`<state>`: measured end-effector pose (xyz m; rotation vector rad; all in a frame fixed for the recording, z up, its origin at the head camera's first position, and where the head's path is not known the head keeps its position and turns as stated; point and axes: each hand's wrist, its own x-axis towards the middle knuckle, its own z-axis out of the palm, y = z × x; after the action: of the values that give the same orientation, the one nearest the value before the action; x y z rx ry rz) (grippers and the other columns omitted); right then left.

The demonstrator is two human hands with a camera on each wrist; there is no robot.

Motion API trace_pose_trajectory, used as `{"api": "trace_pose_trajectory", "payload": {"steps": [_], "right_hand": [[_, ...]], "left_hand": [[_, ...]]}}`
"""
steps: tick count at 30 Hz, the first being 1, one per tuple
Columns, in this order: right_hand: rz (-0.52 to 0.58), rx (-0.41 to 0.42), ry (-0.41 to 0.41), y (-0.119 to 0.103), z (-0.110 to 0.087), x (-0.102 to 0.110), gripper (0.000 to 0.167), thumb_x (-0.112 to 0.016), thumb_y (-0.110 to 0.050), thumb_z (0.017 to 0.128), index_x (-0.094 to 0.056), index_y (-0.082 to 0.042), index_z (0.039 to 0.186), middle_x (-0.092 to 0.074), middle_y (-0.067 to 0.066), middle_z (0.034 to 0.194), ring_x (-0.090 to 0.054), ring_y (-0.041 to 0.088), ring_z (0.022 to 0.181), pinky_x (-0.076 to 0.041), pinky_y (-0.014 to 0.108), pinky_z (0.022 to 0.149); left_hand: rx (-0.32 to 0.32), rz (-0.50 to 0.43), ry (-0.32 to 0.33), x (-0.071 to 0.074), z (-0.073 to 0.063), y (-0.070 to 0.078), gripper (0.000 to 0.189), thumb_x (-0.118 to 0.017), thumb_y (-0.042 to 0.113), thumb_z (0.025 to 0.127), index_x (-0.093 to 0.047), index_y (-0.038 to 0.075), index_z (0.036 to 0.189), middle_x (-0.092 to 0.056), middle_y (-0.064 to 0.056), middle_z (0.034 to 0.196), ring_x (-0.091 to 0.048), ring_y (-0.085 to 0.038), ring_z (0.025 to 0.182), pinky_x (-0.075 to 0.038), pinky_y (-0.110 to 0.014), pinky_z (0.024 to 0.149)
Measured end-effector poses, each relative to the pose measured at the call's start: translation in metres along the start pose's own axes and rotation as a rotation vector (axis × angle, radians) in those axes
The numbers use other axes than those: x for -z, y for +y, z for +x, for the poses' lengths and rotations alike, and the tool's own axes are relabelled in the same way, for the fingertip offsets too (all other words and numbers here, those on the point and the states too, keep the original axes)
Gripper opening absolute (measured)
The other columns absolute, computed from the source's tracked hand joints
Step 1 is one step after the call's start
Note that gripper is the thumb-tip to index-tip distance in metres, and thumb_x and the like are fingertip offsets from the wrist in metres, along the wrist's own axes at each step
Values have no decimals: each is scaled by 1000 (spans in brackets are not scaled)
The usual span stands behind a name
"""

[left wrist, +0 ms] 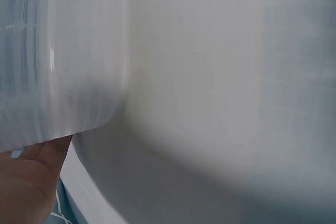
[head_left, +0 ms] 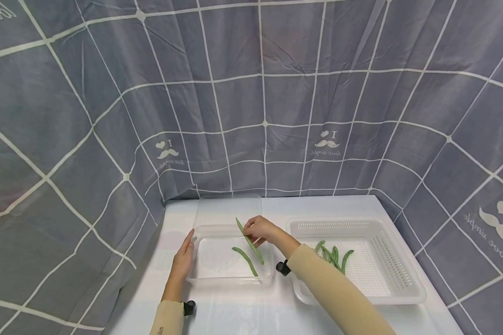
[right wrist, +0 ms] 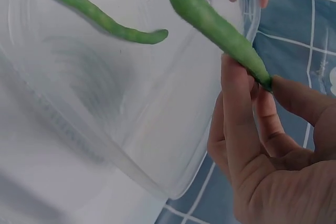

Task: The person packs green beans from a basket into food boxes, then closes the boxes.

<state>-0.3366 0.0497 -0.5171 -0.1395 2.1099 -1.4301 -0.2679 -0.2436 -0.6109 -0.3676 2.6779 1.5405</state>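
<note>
My right fingers are pinching a green bean while another bean is lying in the clear container.

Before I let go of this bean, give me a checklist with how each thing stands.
1. Right hand pinching the held bean: ok.
2. Held bean over the clear container: ok.
3. Left hand at the container's left side: ok.
4. Free floor beside the lying bean in the container: ok.
5. Exact bean count in the white basket: cannot tell; beans overlap and the right sleeve covers part of the basket.
</note>
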Motion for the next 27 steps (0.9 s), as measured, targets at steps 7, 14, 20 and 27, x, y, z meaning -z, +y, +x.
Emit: {"api": "trace_pose_trajectory", "payload": {"steps": [7, 14, 20, 27], "right_hand": [[-54, 8, 5, -2, 4, -14, 9, -66, -4, 100, -72, 2, 100, -64, 4, 74, -61, 12, 62, -65, 31, 58], [-93, -20, 40, 3, 10, -25, 6, -68, -3, 97, -73, -1, 94, -66, 5, 72, -60, 12, 59, -65, 33, 57], [-150, -45, 75, 6, 12, -31, 7, -70, -4, 97, -74, -1, 94, -76, 16, 83, -68, 18, 66, -66, 35, 59], [-212, -66, 100, 7, 16, -36, 8, -72, -3, 95, -75, -1, 88, -79, 22, 92, -71, 21, 68, -68, 39, 62]], "left_hand": [[2, 3, 1, 0, 0, 1, 54, -28, 36, 118, -24, 29, 171, -22, -18, 177, -20, -51, 162, -18, -72, 130], [1, 0, -6, 1, -1, -1, 54, -28, 36, 118, -24, 28, 171, -23, -17, 177, -20, -50, 162, -18, -71, 130], [-1, -9, -6, 0, -2, -2, 54, -28, 35, 118, -23, 30, 171, -25, -17, 176, -21, -49, 162, -18, -70, 131], [-13, -13, -4, 1, -3, -1, 54, -28, 35, 118, -23, 29, 171, -26, -18, 176, -21, -50, 162, -19, -71, 130]]}}
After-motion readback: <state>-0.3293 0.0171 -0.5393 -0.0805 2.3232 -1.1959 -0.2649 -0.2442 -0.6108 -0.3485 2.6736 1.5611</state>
